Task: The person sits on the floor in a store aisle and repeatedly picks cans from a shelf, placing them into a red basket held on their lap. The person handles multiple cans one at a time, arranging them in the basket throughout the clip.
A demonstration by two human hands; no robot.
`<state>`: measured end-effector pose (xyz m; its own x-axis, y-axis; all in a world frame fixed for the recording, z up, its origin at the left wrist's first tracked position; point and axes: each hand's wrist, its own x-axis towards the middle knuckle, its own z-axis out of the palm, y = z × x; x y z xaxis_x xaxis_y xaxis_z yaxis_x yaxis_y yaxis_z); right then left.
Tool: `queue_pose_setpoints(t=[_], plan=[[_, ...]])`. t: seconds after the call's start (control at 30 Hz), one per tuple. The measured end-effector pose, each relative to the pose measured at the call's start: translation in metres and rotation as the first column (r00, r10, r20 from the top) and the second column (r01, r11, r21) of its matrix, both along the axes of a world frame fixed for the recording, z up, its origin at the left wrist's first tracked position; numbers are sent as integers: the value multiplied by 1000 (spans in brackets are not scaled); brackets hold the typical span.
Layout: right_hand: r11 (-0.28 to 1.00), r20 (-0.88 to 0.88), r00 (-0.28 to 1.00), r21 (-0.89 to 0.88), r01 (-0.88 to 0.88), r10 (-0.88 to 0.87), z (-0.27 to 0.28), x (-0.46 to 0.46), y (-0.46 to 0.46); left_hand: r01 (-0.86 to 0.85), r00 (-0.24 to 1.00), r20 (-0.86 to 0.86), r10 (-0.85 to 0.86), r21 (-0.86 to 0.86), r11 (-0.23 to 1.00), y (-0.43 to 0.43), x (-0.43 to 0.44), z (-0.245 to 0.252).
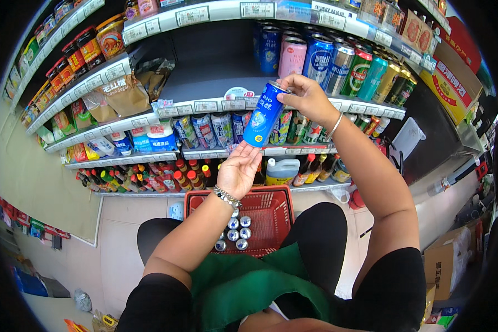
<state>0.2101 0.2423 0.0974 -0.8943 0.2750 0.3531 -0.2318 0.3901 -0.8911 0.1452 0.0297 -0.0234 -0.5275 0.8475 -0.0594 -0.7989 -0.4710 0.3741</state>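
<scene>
A blue RIO drink can [262, 115] is held tilted in front of the shelf. My right hand [305, 97] grips it near the top, thumb on the side facing me. Beneath it, my left hand [240, 168] has its palm turned up and its fingertips at the can's bottom. Behind the can is a dark shelf board [207, 81] with a white price rail. On the board's right part stand more blue RIO cans [269, 50], a pink can [292, 57] and several beer cans [359, 68]. A red plastic basket [269, 224] below holds several cans [233, 235], tops up.
Lower shelves carry patterned cans [203, 130], salt bags [162, 137] and sauce bottles [184, 178]. Jars [110, 37] and brown sugar bags [124, 95] are at the left. A carton [452, 83] stands at the right. My knees flank the basket on the tiled floor [120, 232].
</scene>
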Motion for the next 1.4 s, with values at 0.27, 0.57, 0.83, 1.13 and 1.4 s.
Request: queue_pose_setpoints(t=[0.27, 0.57, 0.83, 1.13, 1.4], plan=[[999, 80, 996, 37, 34, -37, -49, 6, -15, -10, 997, 80, 14, -53, 999, -8, 24, -49], [998, 53, 999, -69, 0, 4, -93, 8, -25, 16, 982, 187, 7, -124, 992, -14, 31, -89], [986, 229, 971, 162, 35, -72, -121, 8, -32, 38, 977, 212, 14, -239, 970, -19, 40, -123], [1000, 341, 940, 12, 13, -16, -163, 4, -32, 70, 979, 203, -13, -277, 958, -28, 46, -143], [928, 312, 947, -328, 178, -71, -216, 4, -52, 87, 981, 191, -20, -346, 934, -35, 41, -189]])
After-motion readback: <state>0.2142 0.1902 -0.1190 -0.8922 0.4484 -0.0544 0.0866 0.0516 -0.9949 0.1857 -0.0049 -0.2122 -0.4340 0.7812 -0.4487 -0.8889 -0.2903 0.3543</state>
